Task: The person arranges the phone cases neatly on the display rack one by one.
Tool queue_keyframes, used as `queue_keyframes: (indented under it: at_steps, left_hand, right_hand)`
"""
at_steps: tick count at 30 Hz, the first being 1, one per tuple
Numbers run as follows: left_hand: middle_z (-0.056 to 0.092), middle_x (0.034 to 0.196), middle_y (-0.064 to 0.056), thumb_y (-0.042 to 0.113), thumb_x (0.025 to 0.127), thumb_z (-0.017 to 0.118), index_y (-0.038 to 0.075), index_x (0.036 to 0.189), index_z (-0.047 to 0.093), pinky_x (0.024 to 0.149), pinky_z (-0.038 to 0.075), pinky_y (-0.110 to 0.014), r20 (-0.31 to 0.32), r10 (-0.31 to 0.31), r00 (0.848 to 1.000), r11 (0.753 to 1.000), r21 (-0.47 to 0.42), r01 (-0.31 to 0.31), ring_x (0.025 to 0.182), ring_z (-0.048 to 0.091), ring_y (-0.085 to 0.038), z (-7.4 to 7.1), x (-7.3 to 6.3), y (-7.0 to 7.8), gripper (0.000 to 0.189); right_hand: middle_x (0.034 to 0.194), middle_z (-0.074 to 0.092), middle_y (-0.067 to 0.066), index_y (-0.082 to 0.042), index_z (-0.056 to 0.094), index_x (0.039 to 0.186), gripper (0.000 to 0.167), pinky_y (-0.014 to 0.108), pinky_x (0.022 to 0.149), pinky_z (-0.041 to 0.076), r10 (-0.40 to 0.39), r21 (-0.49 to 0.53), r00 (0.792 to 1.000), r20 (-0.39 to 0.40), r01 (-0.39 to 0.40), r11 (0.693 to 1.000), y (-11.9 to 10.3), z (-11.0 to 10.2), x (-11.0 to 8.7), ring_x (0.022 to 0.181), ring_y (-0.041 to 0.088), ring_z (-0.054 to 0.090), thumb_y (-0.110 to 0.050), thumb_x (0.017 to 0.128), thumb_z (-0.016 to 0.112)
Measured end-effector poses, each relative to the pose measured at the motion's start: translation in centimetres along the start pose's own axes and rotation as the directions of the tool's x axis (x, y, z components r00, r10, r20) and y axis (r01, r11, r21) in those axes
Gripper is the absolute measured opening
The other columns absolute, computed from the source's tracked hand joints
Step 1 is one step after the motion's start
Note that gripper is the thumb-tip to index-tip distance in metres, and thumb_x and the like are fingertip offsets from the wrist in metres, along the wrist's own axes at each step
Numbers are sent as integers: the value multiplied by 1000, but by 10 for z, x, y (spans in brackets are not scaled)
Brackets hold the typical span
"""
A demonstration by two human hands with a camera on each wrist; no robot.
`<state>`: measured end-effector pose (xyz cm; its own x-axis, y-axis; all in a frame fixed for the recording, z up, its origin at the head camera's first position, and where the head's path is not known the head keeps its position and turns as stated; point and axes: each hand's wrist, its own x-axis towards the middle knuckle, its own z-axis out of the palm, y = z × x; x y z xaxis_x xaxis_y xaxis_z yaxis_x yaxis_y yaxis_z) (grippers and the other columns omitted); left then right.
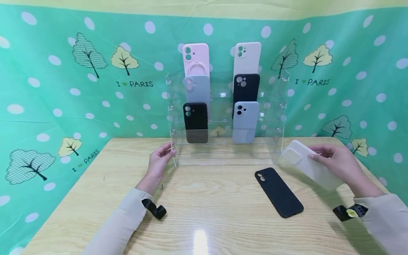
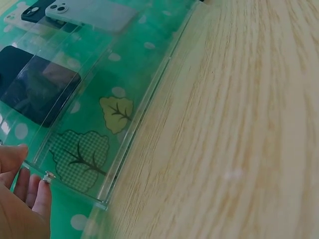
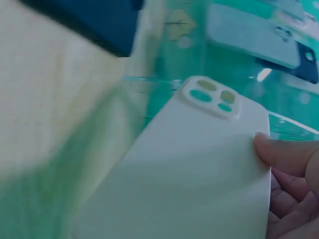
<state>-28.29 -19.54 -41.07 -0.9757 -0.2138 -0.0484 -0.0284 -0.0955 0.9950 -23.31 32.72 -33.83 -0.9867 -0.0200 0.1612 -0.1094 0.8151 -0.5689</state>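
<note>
My right hand (image 1: 342, 164) pinches a white phone case (image 3: 199, 164) by its edge, thumb on the back face. The case is tilted above the table, right of the clear acrylic display stand (image 1: 227, 159). With thumb and fingers my left hand (image 1: 159, 161) grips the stand's left side panel, near a small metal fitting seen in the left wrist view. On the table below the white case lies a black phone case (image 1: 278, 193), back up. The stand's left column bears pink (image 1: 196, 56), pale blue (image 1: 197, 88) and black (image 1: 195, 122) cases.
The stand's right column holds a white case (image 1: 247, 58), a black case (image 1: 246, 86) and a light blue case (image 1: 245, 122). A green printed cloth (image 1: 127, 106) hangs behind the wooden table (image 1: 191, 198). Each wrist wears a black strap with a camera.
</note>
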Motion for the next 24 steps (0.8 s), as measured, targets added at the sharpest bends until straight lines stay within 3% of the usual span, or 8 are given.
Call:
queue_keyframes:
  at_steps: [3,6,8,11,14,17,24]
  left_hand:
    - [72,117,7,-3,102,65,-5,150,53,90,57,-9,1,-2,1000,1000,1,2,92,67,5,0,1,0,49]
    - [72,114,9,-3,101,66,-6,149,53,91,57,-10,4,3,1000,1000,-2,-3,95,67,5,1,1,0,50]
    - [72,109,14,-4,101,66,-6,149,53,91,57,-9,7,5,1000,1000,-1,-5,95,67,5,1,1,0,50]
    - [70,102,19,-5,101,64,-6,149,53,90,57,-9,3,7,1000,1000,0,-7,92,66,6,2,1,0,49]
    - [72,108,13,-5,103,63,-7,149,53,89,57,-9,2,8,1000,1000,4,-8,90,66,7,1,0,0,48]
    - [73,116,5,-4,103,63,-7,149,53,88,57,-9,-3,9,1000,1000,4,-9,89,66,7,1,0,0,47]
    - [74,117,2,-5,102,64,-9,149,52,87,57,-8,-7,6,1000,1000,-9,-6,91,67,7,0,-3,2,49]
  right_hand:
    - [88,78,4,10,66,130,37,25,55,53,-9,61,999,-36,11,998,-7,-7,-1,69,-4,60,-16,105,69]
    - [83,70,-24,0,72,125,29,23,57,53,-6,123,998,-61,13,992,-15,-11,-3,73,-9,61,-19,103,72]
    - [83,65,-34,-3,71,123,27,22,58,54,-3,148,998,-63,12,989,-23,-13,-4,75,-12,61,-20,102,74]
    - [88,72,-26,0,70,124,29,21,60,56,-9,173,999,-45,17,985,-40,-11,-4,77,-14,62,-19,102,74]
    - [99,81,-1,6,67,128,36,21,64,57,-27,174,999,-24,31,984,-59,-5,-4,80,-16,62,-18,102,74]
    - [114,78,21,6,66,130,36,22,70,59,-59,191,998,-3,58,980,-78,3,-2,83,-16,62,-17,103,72]
    - [120,75,22,6,66,129,33,15,84,57,-114,328,993,-11,111,938,-121,34,6,90,-12,65,-12,103,72]
